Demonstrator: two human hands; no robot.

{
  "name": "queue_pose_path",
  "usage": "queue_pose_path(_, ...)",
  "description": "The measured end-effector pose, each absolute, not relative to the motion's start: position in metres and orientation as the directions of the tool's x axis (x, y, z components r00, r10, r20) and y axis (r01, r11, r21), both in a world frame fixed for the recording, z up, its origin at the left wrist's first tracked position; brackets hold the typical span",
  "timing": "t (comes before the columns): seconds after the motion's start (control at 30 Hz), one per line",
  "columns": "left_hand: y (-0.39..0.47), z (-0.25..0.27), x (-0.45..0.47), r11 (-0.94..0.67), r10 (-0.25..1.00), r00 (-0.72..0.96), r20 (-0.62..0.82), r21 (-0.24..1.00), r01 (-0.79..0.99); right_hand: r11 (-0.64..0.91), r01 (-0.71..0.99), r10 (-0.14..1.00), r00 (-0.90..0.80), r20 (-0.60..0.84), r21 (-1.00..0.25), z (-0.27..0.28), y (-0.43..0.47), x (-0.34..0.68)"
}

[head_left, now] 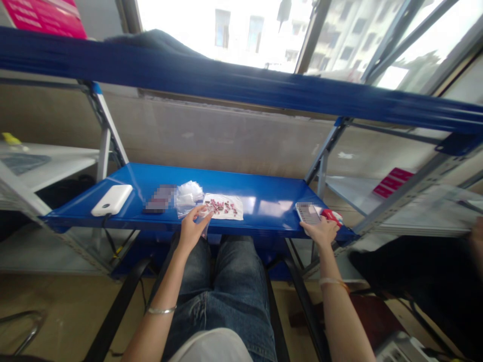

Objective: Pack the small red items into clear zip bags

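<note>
Bare forearms, no sleeves reaching the wrists. Thin silver bangle (161,310) well back from the fingers of the left hand (191,230), loose around the forearm. Slim gold-toned bracelet (333,282) behind the right hand (321,232), closer to the wrist. Faded blue denim jeans (226,286) over both legs. Pale, off-white top (211,347) at the lower edge, plain and unmarked.

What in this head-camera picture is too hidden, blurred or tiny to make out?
- Dark flat device and pale flat device under the right hand: surfaces pixelated.
- Small pink pieces on the white sheet: too small to identify.
- Left hand: grip on the clear plastic bags unclear, fingertips blurred.
- Pink sign: cut off by the top edge.
</note>
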State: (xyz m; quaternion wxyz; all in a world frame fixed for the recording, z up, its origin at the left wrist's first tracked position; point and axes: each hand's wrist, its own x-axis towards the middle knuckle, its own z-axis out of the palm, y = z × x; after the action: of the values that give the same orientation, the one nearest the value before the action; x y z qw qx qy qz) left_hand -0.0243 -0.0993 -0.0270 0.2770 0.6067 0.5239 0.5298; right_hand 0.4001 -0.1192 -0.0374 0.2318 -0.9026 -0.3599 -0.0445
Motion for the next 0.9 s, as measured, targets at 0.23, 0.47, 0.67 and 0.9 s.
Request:
queue_pose_path(0.23,-0.099,-0.027,-0.024,-0.296,0.929,-0.114,0.353,0.890,0.347,-0.610,0.636,0.688,0.721,0.082,-0.471,-0.042,-0.110,0.427)
queue_pose_path(0.47,-0.100,-0.026,-0.022,-0.300,0.930,-0.101,0.353,0.889,0.347,-0.645,0.607,0.669,0.742,0.041,-0.465,-0.043,-0.105,0.429)
queue_pose_path(0.67,-0.100,-0.027,-0.023,-0.301,0.928,-0.111,0.356,0.890,0.342,-0.663,0.546,0.619,0.785,0.034,-0.513,-0.031,-0.111,0.411)
queue_pose_path(0.9,-0.099,-0.022,-0.023,-0.290,0.932,-0.137,0.336,0.917,0.274,-0.661,0.601,0.602,0.782,0.162,-0.448,-0.030,-0.112,0.387)
